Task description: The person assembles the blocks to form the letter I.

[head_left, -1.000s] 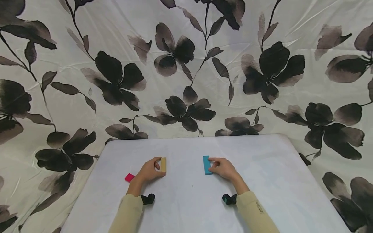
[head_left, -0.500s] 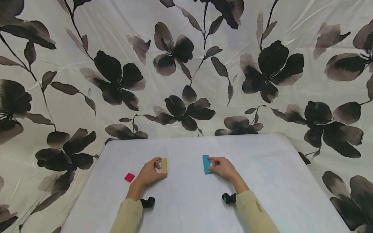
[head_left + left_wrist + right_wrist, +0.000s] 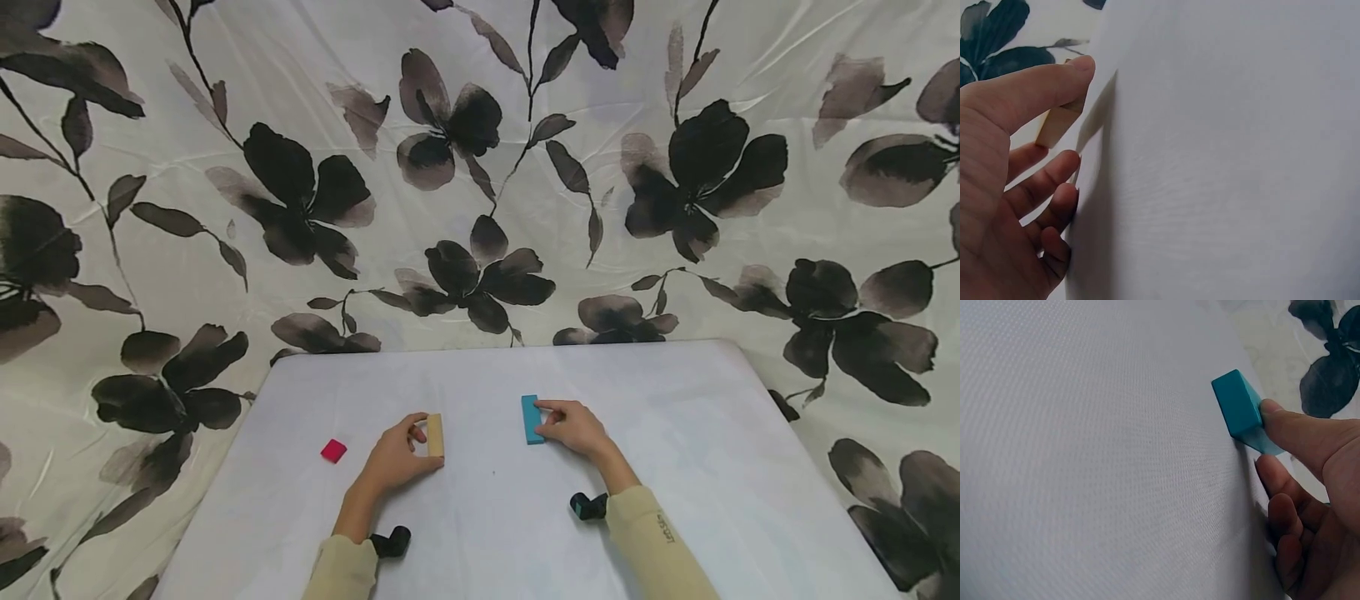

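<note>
My left hand (image 3: 397, 454) pinches a pale yellow wooden block (image 3: 435, 435) by its two ends, thumb at the near end and a finger at the far end. In the left wrist view the same block (image 3: 1060, 124) sits between thumb and index finger, its shadow falling on the white surface beside it. My right hand (image 3: 576, 429) grips the right side of a blue block (image 3: 531, 419), which lies lengthwise away from me. The right wrist view shows the thumb against the blue block (image 3: 1237, 405); the far contact is partly hidden there.
A small red block (image 3: 333, 451) lies on the white table (image 3: 480, 533), left of my left hand. The table's far edge meets a floral-patterned cloth (image 3: 480, 167). Black wrist cameras stick out inward from both sleeves.
My left hand has moved right and slightly nearer with the yellow block, away from the red block. The right hand and blue block have stayed nearly in place; the head view tilted slightly.
</note>
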A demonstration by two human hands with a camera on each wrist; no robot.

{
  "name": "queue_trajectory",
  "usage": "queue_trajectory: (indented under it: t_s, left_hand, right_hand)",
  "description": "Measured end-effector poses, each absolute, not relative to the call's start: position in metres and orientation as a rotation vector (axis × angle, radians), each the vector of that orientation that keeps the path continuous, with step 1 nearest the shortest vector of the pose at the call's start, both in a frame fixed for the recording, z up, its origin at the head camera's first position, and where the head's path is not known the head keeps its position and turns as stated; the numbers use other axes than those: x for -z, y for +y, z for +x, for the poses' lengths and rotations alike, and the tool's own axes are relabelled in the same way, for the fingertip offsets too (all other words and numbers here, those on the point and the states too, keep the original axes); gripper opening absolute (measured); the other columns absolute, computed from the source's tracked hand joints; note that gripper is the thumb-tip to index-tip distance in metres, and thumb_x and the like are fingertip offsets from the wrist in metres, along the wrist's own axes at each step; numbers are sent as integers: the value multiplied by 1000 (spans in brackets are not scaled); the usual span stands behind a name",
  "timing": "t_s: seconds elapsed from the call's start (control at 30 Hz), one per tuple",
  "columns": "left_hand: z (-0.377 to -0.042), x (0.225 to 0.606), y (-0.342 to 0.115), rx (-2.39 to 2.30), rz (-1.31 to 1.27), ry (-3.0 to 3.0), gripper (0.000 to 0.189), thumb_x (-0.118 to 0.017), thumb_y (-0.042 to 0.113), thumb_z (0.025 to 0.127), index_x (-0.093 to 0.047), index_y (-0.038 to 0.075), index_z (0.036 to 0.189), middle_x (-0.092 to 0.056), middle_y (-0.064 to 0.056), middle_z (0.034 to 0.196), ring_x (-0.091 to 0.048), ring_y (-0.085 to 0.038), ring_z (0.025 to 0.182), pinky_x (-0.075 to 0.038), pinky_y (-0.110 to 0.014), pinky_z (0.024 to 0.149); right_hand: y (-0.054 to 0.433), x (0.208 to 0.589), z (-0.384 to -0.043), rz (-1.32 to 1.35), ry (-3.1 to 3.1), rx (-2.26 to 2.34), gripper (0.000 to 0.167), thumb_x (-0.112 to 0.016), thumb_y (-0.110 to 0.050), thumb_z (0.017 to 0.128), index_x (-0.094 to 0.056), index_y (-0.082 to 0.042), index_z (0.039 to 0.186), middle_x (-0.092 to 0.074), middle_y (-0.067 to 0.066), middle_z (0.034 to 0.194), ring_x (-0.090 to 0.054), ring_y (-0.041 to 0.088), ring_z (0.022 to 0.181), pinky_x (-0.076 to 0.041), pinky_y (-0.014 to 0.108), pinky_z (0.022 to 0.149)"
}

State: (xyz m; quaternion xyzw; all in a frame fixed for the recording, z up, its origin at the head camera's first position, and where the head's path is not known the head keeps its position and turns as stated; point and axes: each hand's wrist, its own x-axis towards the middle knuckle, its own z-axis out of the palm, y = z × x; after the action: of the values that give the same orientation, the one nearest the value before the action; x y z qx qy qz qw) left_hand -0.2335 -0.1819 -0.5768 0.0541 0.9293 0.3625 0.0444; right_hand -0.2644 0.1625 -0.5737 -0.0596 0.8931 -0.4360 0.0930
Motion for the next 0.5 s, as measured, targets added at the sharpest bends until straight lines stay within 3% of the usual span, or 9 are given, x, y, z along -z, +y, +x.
queue_trajectory:
  t_s: [0.5]
  left_hand:
    - [-199,577,-161,-1163,183,2869,83,-89,36,67,-51,11,137,-57,6,95,-49,-14,81,-41,-31,65]
  right_hand:
    - [161,574,-263,-181,2658,1285,47,-78,-26,83,-66,-19,128,-61,-5,77,-52,15,72,-39,34,71]
